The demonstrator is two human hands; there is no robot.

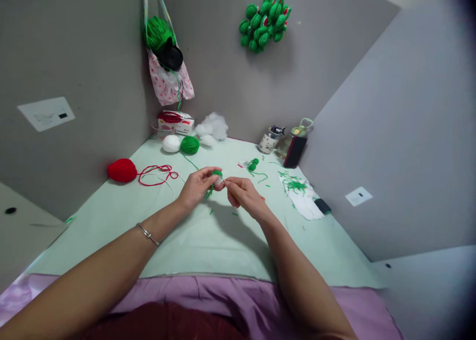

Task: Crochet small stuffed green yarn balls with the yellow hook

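My left hand (pixel 196 186) is closed on a small green crochet piece (pixel 217 173) above the middle of the table, and a loop of green yarn (pixel 209 191) hangs below its fingers. Something pale shows beside the green stitches; whether it is stuffing or a fingertip I cannot tell. Pinched in my right hand (pixel 246 195) is a thin metal crochet hook (pixel 223 179), its tip pointing at the piece and its handle mostly hidden by the fingers. From the green yarn ball (pixel 190 145) a strand runs toward my left hand.
Red yarn (pixel 122 170), a white ball (pixel 171 143) and fluffy stuffing (pixel 213 129) lie left and behind. Small green balls (pixel 253 164) sit past my right hand. Yarn scraps (pixel 295 185), a phone (pixel 295 151), a jar (pixel 268 142) and a bottle (pixel 286 144) stand rightward. Green crochet pieces (pixel 265 22) hang above.
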